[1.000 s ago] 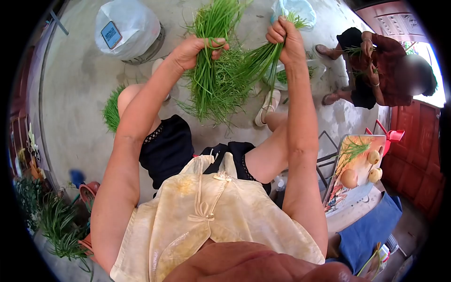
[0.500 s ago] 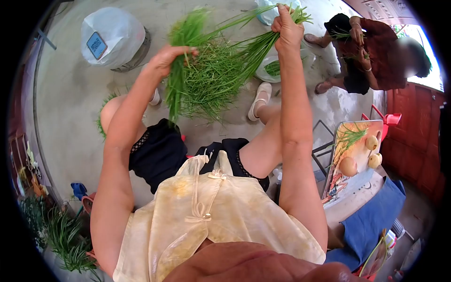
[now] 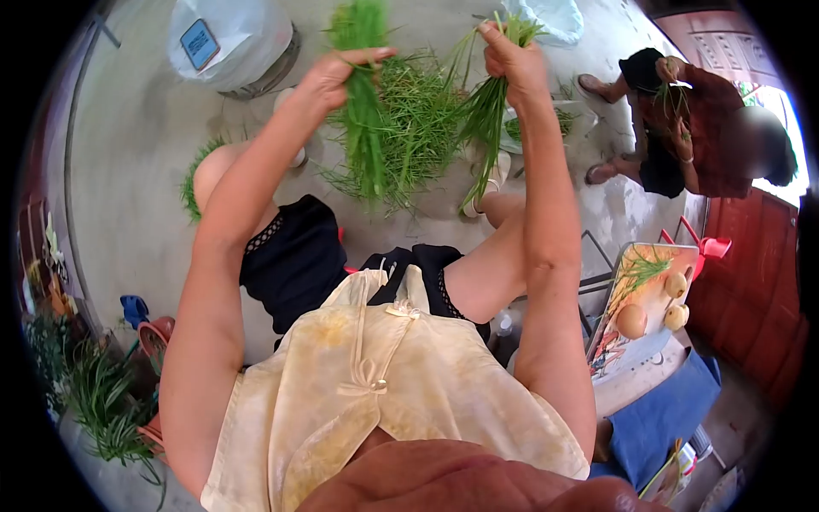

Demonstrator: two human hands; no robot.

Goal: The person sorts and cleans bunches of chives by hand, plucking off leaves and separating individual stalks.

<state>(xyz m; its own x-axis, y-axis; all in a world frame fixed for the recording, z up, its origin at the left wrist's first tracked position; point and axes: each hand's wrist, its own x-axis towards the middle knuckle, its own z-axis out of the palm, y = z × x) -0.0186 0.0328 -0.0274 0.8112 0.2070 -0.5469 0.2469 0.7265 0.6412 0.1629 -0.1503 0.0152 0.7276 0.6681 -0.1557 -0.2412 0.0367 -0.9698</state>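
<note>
My left hand (image 3: 335,78) is closed around a thick bunch of chives (image 3: 365,128), long thin green leaves hanging down and blurred by motion. To the right, my right hand (image 3: 514,64) grips a second, slimmer bunch of chives (image 3: 485,128) near its upper end, with its leaves trailing downward. The two bunches are apart. Between and below them, a loose pile of chives (image 3: 418,128) lies on the concrete floor in front of my feet.
A bin lined with white plastic (image 3: 243,51) has a phone (image 3: 200,44) on it. Another person (image 3: 708,111) sits at upper right, holding some leaves. At right, a small table (image 3: 627,350) bears round tan items. Potted plants (image 3: 111,410) stand at lower left.
Leaves that stretched between my hands have come apart into two separate bunches. My left hand has moved up and right, nearer the right hand. The view has shifted slightly.
</note>
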